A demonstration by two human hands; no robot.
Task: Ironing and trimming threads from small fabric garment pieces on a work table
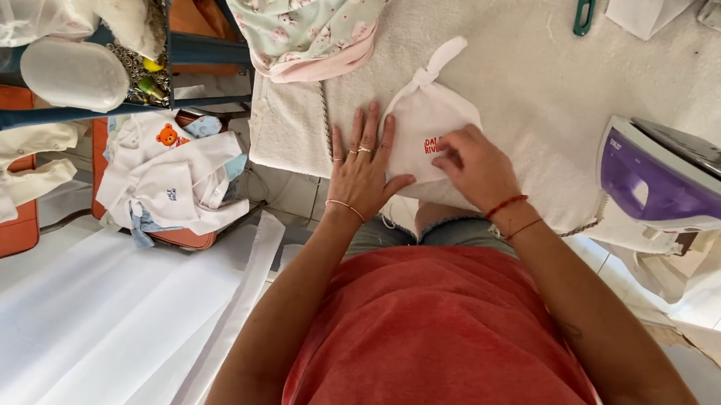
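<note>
Seen from above, a person in a red top leaned over a padded worktop (550,79) covered in off-white towelling. The left hand (361,169) lay flat with its grip spread, fingers splayed, pressing down on the cloth at the left edge of a small white baby hat (424,126). Rings showed on two fingers and a thin bracelet on the wrist. The right hand (476,165) rested on the hat's lower right part, its grip loosely curled with fingertips pressed onto the fabric; it held nothing. Red thread bracelets circled that wrist.

The hat lay flat near the worktop's front edge, between the two hands, with a knotted tip pointing away from the person and small red print on its front.

To the right of the hat, well apart, a purple and white iron (674,178) sat at the worktop's right edge. Beyond the hat, to the upper left, a pale green printed garment (314,0) with pink trim lay bunched. Further back from the hat, a green clip (586,6) lay near the far edge.

Left of the hat, off the worktop, a heap of white baby clothes (169,174) sat on an orange seat, one piece showing a small orange bear.
</note>
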